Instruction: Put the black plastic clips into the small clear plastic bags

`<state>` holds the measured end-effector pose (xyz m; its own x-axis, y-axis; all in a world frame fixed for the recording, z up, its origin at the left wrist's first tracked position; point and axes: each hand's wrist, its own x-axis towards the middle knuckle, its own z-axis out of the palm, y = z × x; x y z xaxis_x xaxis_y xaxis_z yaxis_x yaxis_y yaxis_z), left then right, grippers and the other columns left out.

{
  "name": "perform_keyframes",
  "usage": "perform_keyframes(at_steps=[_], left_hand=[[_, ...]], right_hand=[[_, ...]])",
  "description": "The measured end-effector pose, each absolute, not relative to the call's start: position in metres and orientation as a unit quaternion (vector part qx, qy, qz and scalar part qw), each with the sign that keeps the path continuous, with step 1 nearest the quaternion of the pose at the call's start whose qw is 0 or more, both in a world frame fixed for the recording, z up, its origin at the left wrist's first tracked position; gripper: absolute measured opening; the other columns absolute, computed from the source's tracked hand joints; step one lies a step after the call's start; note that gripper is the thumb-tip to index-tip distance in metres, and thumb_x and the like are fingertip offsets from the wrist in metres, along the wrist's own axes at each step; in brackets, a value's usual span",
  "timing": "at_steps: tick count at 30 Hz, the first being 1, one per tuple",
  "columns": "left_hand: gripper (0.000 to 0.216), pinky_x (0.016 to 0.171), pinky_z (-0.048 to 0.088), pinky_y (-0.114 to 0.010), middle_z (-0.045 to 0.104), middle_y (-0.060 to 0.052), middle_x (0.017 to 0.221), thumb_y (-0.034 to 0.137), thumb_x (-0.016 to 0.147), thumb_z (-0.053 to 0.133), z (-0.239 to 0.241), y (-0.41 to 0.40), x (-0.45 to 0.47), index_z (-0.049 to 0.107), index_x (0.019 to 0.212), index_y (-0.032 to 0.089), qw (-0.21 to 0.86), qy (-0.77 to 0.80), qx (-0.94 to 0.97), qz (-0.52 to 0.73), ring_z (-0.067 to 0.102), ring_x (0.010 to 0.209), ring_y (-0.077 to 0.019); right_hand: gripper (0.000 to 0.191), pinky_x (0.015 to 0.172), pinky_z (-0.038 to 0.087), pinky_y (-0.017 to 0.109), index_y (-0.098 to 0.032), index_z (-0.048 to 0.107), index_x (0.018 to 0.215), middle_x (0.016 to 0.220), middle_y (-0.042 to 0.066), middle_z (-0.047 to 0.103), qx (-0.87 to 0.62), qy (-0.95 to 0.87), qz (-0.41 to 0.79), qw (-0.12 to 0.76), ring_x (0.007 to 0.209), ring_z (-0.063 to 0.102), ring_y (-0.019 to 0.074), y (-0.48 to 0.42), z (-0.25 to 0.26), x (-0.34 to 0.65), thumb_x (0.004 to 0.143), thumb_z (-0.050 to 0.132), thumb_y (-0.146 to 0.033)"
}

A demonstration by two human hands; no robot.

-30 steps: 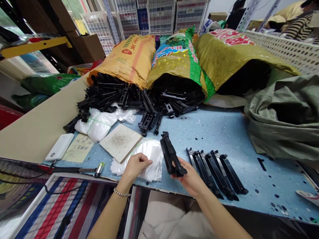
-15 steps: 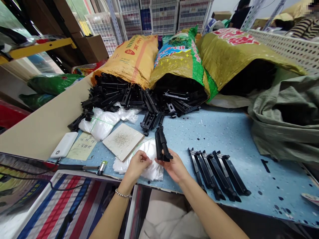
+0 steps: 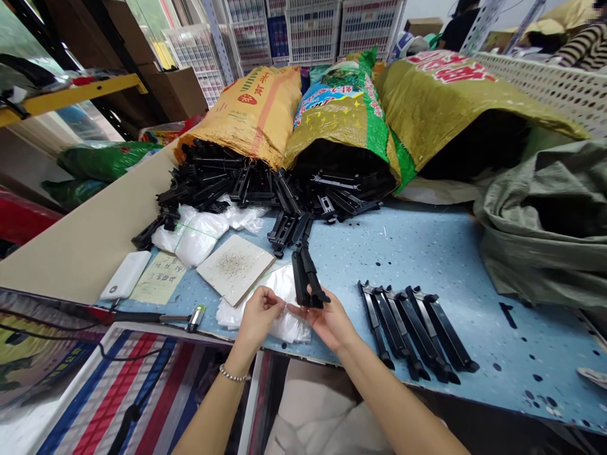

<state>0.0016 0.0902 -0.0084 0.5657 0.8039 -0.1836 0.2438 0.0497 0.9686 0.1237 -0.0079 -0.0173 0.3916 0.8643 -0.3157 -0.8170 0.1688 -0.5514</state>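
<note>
My right hand holds a pair of long black plastic brackets upright, palm up, with the fingers round their lower end. My left hand, with a beaded bracelet at the wrist, is closed in a pinch just left of them; its fingertips nearly meet the right fingertips. What the pinch holds is too small to make out. Under both hands lies a stack of clear plastic bags. To the right, several similar black brackets lie side by side in a slanted row on the blue table.
Black parts spill from an orange sack and a green-gold sack at the back. A square board, bundled bags, a white power bank and a hammer lie left. A grey-green sack stands right.
The right fingertips have shifted slightly left toward the left hand's pinch, and the held brackets have tilted a little to the left. The row on the table is unchanged.
</note>
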Motion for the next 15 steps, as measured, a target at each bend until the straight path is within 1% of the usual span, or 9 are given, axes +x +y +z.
perform_keyframes(at_steps=[2,3,5,7,8,10,12,13,15], left_hand=[[0.005,0.069,0.045,-0.028,0.060,-0.001,0.074,0.017,0.069,0.060,0.005,0.087,-0.004,0.057,0.072,0.019,0.549,0.392,0.699,0.237,0.057,0.073,-0.0162],[0.008,0.076,0.045,-0.031,0.062,-0.004,0.082,0.012,0.071,0.055,0.012,0.085,-0.008,0.060,0.073,0.019,0.492,0.384,0.746,0.232,0.057,0.082,-0.0191],[0.022,0.086,0.043,-0.038,0.064,-0.010,0.094,0.005,0.074,0.047,0.024,0.083,-0.015,0.065,0.073,0.018,0.326,0.361,0.852,0.191,0.055,0.094,-0.0244],[0.030,0.087,0.044,-0.041,0.064,-0.013,0.098,0.002,0.077,0.041,0.028,0.084,-0.018,0.067,0.079,0.016,0.179,0.334,0.916,0.128,0.056,0.095,-0.0268],[0.030,0.085,0.045,-0.040,0.064,-0.013,0.098,0.004,0.079,0.040,0.027,0.086,-0.019,0.068,0.084,0.015,0.153,0.329,0.926,0.106,0.058,0.093,-0.0266],[0.027,0.083,0.049,-0.037,0.064,-0.012,0.100,0.012,0.084,0.043,0.018,0.091,-0.017,0.068,0.094,0.014,0.168,0.334,0.922,0.098,0.061,0.089,-0.0240],[0.027,0.083,0.051,-0.035,0.063,-0.011,0.106,0.019,0.086,0.046,0.006,0.097,-0.015,0.067,0.103,0.015,0.221,0.347,0.904,0.119,0.063,0.083,-0.0205],[0.029,0.084,0.051,-0.035,0.062,-0.011,0.109,0.019,0.085,0.046,0.001,0.100,-0.015,0.066,0.106,0.015,0.247,0.347,0.895,0.131,0.063,0.084,-0.0195],[0.039,0.092,0.050,-0.034,0.059,-0.011,0.119,0.012,0.083,0.043,-0.005,0.103,-0.018,0.061,0.117,0.016,0.286,0.326,0.889,0.146,0.063,0.097,-0.0199]], right_hand=[[0.028,0.067,0.051,0.028,-0.016,0.065,0.079,0.070,-0.002,0.060,-0.349,-0.027,0.555,0.755,0.065,0.054,0.0107,-0.005,-0.018,0.121,0.064,0.082,-0.032],[0.029,0.065,0.050,0.026,-0.016,0.065,0.080,0.071,-0.002,0.060,-0.357,-0.021,0.553,0.753,0.065,0.054,0.0105,-0.004,-0.018,0.120,0.063,0.082,-0.032],[0.029,0.062,0.048,0.023,-0.016,0.066,0.081,0.072,-0.002,0.060,-0.365,-0.015,0.540,0.758,0.065,0.053,0.0097,-0.003,-0.018,0.119,0.062,0.083,-0.031],[0.030,0.062,0.048,0.022,-0.016,0.067,0.083,0.074,-0.002,0.061,-0.372,-0.021,0.524,0.766,0.065,0.053,0.0095,-0.009,-0.016,0.120,0.062,0.083,-0.031],[0.029,0.063,0.048,0.023,-0.017,0.067,0.084,0.074,-0.002,0.061,-0.373,-0.027,0.525,0.765,0.064,0.053,0.0095,-0.016,-0.015,0.121,0.064,0.082,-0.031],[0.025,0.060,0.048,0.023,-0.017,0.066,0.080,0.070,-0.001,0.061,-0.360,-0.028,0.557,0.748,0.060,0.053,0.0097,-0.037,-0.013,0.122,0.067,0.081,-0.032],[0.023,0.051,0.045,0.021,-0.017,0.064,0.078,0.065,0.000,0.060,-0.320,-0.005,0.633,0.705,0.055,0.052,0.0099,-0.062,-0.015,0.121,0.068,0.080,-0.031],[0.023,0.046,0.042,0.019,-0.017,0.064,0.079,0.063,0.000,0.060,-0.293,0.017,0.679,0.673,0.052,0.050,0.0091,-0.074,-0.017,0.120,0.069,0.079,-0.031],[0.025,0.041,0.038,0.014,-0.013,0.065,0.084,0.060,0.000,0.058,-0.234,0.067,0.759,0.604,0.047,0.046,0.0061,-0.089,-0.025,0.116,0.070,0.079,-0.029]])
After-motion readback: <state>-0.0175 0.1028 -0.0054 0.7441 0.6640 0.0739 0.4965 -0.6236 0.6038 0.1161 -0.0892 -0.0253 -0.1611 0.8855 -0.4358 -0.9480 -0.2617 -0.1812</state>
